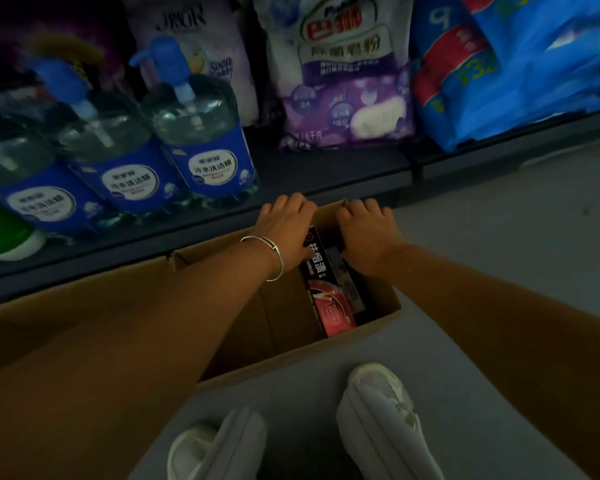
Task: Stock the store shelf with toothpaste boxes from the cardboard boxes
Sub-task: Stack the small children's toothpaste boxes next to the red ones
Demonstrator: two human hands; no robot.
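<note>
An open cardboard box (257, 362) sits on the floor against the bottom shelf. Black and red toothpaste boxes (326, 289) stand in its right end. My left hand (286, 226), with a silver bangle on the wrist, grips the far end of the toothpaste boxes from the left. My right hand (368, 233) grips the same end from the right. Both hands hang over the box's far rim, fingers curled down; the fingertips are hidden.
The dark bottom shelf (291, 174) holds several clear pump bottles (194, 140) with blue labels at left, a purple and white powder bag (347, 88) in the middle and blue packs (516, 74) at right. Grey floor (516, 237) lies to the right. My white shoes (378, 420) stand below the box.
</note>
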